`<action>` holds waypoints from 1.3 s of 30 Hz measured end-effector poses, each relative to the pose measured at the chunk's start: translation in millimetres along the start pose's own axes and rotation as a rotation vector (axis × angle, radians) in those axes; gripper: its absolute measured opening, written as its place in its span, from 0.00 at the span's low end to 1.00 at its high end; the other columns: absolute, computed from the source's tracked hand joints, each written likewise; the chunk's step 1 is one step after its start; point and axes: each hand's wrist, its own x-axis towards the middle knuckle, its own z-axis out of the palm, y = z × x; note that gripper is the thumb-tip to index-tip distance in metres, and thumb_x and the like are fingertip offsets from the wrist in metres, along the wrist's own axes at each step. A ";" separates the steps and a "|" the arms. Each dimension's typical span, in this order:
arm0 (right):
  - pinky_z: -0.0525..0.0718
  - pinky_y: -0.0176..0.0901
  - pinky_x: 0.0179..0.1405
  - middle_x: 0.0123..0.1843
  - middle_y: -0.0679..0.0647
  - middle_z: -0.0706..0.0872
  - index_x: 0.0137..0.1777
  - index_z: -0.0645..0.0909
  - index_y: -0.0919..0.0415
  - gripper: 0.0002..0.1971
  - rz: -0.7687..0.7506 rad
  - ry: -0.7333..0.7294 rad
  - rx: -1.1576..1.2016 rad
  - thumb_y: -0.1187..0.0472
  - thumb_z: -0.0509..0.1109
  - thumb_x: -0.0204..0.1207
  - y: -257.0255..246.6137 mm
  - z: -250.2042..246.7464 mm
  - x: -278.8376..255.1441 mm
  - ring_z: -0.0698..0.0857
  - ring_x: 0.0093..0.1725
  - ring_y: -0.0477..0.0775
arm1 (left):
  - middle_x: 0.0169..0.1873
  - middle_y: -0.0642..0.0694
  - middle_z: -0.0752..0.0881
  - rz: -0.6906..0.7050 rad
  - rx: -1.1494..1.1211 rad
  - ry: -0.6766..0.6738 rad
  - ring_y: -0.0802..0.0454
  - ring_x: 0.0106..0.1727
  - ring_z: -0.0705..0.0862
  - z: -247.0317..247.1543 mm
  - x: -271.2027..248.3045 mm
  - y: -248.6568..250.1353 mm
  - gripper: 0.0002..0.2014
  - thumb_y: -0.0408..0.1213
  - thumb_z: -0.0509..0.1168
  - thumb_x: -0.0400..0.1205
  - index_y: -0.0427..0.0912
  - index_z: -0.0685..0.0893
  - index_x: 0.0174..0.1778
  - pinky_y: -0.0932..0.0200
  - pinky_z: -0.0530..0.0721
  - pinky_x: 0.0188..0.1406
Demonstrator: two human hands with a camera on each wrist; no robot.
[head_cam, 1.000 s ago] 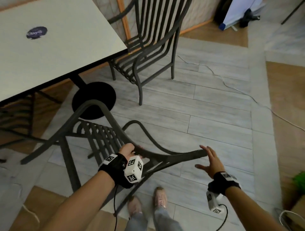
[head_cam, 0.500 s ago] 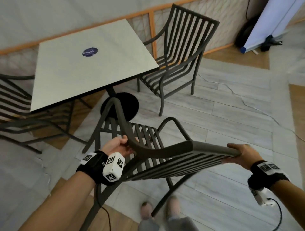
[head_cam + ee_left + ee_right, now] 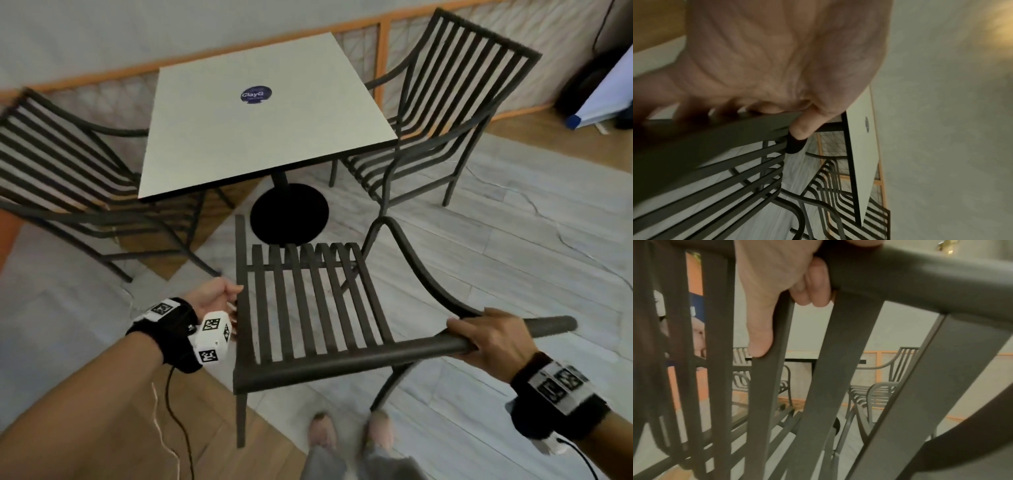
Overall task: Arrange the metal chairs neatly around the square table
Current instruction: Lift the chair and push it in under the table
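Right hand (image 3: 493,337): gripping top rail of metal chair (image 3: 308,301).
Left hand (image 3: 215,296): apparently clasping left armrest, view blurred.
Chair: facing square table (image 3: 260,130), between two chairs.
Handling: likely stiff, heavy; holding rail and armrest.

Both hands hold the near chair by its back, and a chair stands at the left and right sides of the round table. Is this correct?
Not quite: the table is square, not round, as the head view shows. The rest holds: the left hand and right hand hold the near chair, with the left chair and right chair beside the table.
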 end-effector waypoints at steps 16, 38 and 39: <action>0.80 0.38 0.23 0.20 0.48 0.80 0.35 0.80 0.45 0.20 0.093 -0.392 -0.037 0.54 0.86 0.44 -142.4 59.5 28.6 0.79 0.17 0.46 | 0.54 0.33 0.85 0.069 -0.240 0.289 0.42 0.42 0.80 -39.9 112.4 -51.7 0.18 0.42 0.59 0.83 0.35 0.80 0.62 0.54 0.76 0.46; 0.83 0.50 0.45 0.31 0.52 0.88 0.45 0.84 0.52 0.10 0.338 -0.608 -0.151 0.58 0.78 0.65 -130.9 97.8 148.5 0.86 0.29 0.56 | 0.83 0.31 0.55 0.092 0.156 0.230 0.31 0.81 0.61 -92.2 106.5 19.9 0.31 0.36 0.59 0.83 0.37 0.57 0.82 0.39 0.64 0.78; 0.80 0.50 0.51 0.36 0.51 0.88 0.48 0.82 0.53 0.06 0.340 -0.627 -0.152 0.57 0.72 0.73 -126.7 97.3 158.6 0.84 0.32 0.56 | 0.83 0.32 0.57 0.123 0.166 0.206 0.31 0.80 0.63 -93.7 105.4 24.7 0.32 0.34 0.60 0.81 0.39 0.58 0.82 0.37 0.65 0.78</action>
